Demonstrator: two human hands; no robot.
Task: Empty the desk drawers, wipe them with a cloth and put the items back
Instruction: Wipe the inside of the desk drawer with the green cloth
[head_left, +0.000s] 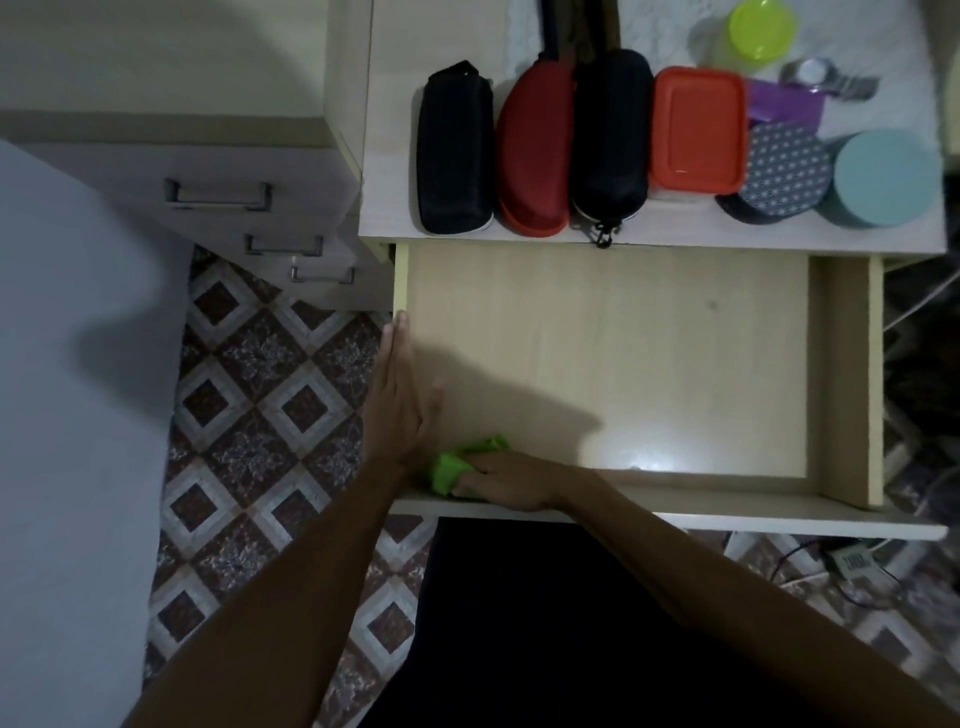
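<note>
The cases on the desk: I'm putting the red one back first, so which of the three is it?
The red case is the middle one, lying between the two black cases at the desk's front edge.

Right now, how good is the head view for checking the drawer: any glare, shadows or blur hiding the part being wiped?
Head view: dim overall; a glare patch on the drawer floor near its front edge; the arms' shadow darkens the near-left corner where the right hand holds the green cloth; left hand slightly blurred; wide-angle edges smeared, as at the teal lid.
</note>
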